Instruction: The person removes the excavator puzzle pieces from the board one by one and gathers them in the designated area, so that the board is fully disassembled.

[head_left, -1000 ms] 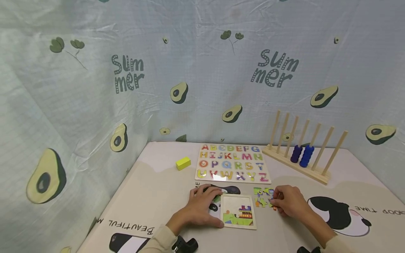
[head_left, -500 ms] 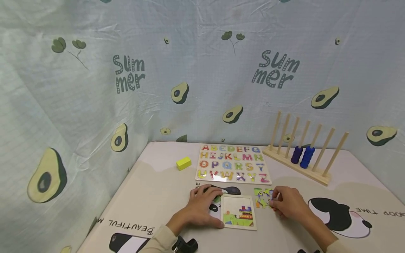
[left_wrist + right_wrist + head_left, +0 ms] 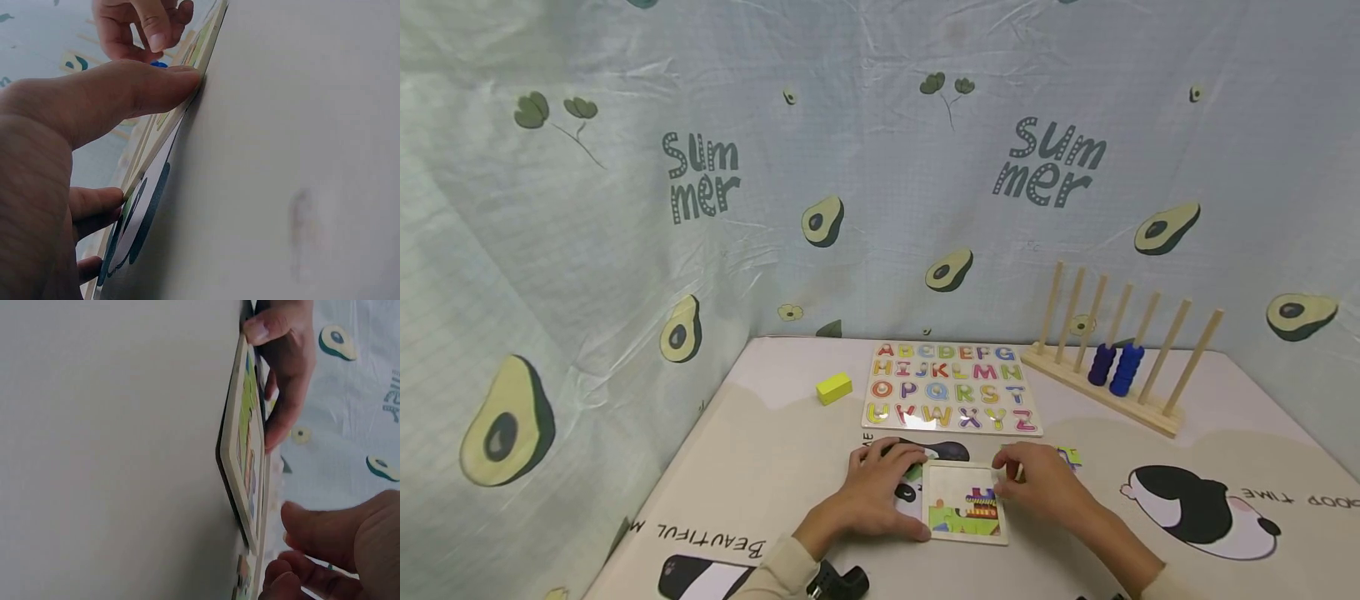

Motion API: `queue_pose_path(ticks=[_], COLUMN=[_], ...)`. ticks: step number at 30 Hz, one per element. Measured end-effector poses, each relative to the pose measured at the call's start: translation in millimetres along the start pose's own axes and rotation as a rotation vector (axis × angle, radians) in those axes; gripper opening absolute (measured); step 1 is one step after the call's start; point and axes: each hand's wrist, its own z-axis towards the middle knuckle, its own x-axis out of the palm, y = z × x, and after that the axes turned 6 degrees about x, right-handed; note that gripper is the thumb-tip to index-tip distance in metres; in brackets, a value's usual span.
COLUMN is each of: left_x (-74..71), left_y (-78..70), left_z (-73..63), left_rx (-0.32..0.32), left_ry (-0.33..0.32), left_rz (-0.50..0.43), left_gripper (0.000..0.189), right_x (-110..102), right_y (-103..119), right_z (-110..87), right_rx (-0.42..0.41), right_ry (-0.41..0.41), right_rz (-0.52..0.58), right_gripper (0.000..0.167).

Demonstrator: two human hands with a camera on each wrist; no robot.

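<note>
A small wooden jigsaw tray (image 3: 964, 538) lies in front of me, its lower part filled with green and colourful pieces. My left hand (image 3: 874, 493) grips its left edge, the thumb at the near corner and fingers at the far one. Over the tray's right edge is my right hand (image 3: 1043, 485), fingers and thumb bent together in a pinch. The puzzle piece between them is almost wholly hidden. Loose puzzle pieces (image 3: 1070, 457) lie beyond the right hand, which covers most of them; some also show beside the tray in the right wrist view.
Behind the tray lies an alphabet board (image 3: 953, 390). A yellow block (image 3: 834, 388) is left of it. To the back right stands a wooden peg rack (image 3: 1101, 392) with dark purple and blue beads (image 3: 1126, 371). A patterned curtain closes off the back and left.
My right hand has moved left from the loose pieces to the tray's right edge, and a corner of the pieces shows behind it. The left hand stays at the tray.
</note>
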Motion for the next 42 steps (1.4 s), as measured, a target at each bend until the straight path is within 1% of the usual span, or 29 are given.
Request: queue_pose_path(ticks=[4,6,8,14,17,21,24,28,32,38,42], left_x=[-0.4,-0.3,-0.3,-1.1,-1.3,-1.0,-0.9,-0.5,0.0,0.0,0.2], left_y=[-0.7,-0.8,-0.7,-0.2,0.4,1.2,1.4,1.7,1.9,1.4,0.6], left_z=[-0.3,-0.1,0.2,1.0,1.1,1.0,1.5,2.6,3.0,1.8,1.1], left_rx=[-0.004,-0.006,-0.005,-0.007,-0.007,0.000,0.003,0.000,-0.008,-0.012,-0.010], left_ry=[0.000,0.002,0.002,0.006,0.006,0.002,0.003,0.006,0.006,0.004,0.003], left_rz=[0.001,0.001,0.001,0.004,0.004,0.004,0.002,0.000,0.002,-0.007,-0.008], left_gripper=[0.094,0.094,0.094,0.095,0.096,0.096,0.095,0.095,0.094,0.094,0.094], right_x=[5,8,10,15,16,19,19,19,17,15,10], right_y=[5,8,10,18,21,20,18,15,11,4,-1], right_z=[0.5,0.2,-0.2,-1.4,-2.4,-3.3,-3.6,-4.8,-5.8,-3.7,-3.4], right_rx=[-0.020,-0.011,0.009,0.067,0.057,0.024,-0.005,-0.065,-0.121,-0.119,-0.138], right_ry=[0.108,0.148,0.171,0.175,0.168,0.150,0.157,0.198,0.219,0.244,0.239], right_rz=[0.020,0.005,-0.019,-0.089,-0.105,-0.115,-0.096,-0.053,-0.025,0.066,0.113], right_gripper=[0.025,0.029,0.030,0.028,0.027,0.034,0.036,0.034,0.031,0.022,0.013])
